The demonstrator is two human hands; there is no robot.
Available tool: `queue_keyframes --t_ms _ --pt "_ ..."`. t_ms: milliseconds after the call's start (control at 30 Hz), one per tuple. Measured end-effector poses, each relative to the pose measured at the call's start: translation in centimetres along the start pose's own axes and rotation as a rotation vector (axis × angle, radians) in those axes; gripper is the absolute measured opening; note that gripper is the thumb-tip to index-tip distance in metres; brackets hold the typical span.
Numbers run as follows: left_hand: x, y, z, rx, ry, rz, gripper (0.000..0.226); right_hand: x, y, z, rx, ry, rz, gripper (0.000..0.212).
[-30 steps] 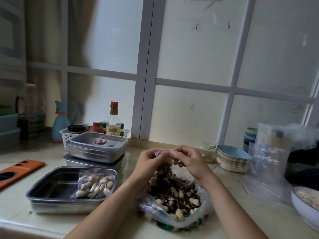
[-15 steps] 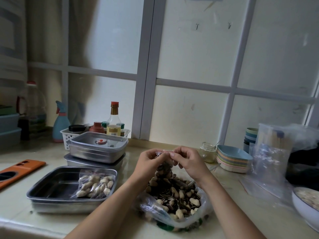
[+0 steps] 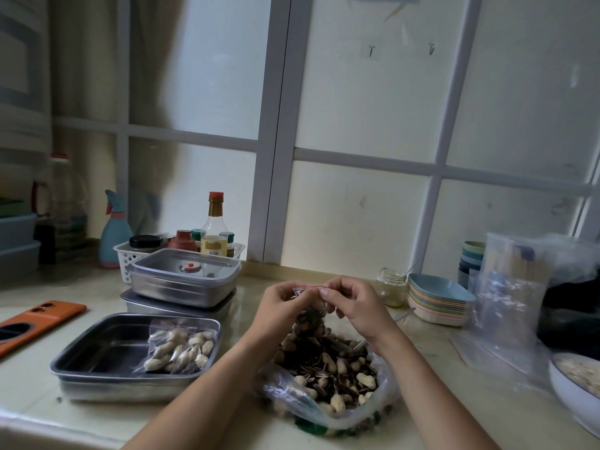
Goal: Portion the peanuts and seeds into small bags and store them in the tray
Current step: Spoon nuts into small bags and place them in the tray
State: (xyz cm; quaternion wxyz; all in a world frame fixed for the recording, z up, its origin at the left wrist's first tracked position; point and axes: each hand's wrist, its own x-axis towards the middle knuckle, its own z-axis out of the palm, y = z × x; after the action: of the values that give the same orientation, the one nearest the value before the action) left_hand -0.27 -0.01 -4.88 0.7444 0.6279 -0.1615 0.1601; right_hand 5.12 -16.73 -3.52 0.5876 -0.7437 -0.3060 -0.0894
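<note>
The left hand [image 3: 279,306] and right hand [image 3: 354,303] are pinching the red zip strip [image 3: 308,286] of a small bag [image 3: 308,315] with curled fingertips, holding it just above the big open bag [image 3: 331,375] of peanuts and seeds. 1 filled bag [image 3: 180,349] is lying in the tray [image 3: 110,345] at left. If the strip is closing unevenly, a gap could be letting seeds spill on the way to the tray.

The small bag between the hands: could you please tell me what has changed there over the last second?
Almost nothing. The left hand and right hand keep pinching the small bag by its red zip top above the large open bag; only the fingertips shift slightly along the seal. The filled bag in the tray has not moved.
</note>
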Motion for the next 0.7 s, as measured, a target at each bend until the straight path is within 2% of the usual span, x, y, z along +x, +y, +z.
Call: queue_keyframes --t_ms 700 --pt "0.55 -0.51 -0.45 0.030 0.045 -0.030 0.017 0.08 0.34 -0.26 -0.079 -0.002 -0.050 0.012"
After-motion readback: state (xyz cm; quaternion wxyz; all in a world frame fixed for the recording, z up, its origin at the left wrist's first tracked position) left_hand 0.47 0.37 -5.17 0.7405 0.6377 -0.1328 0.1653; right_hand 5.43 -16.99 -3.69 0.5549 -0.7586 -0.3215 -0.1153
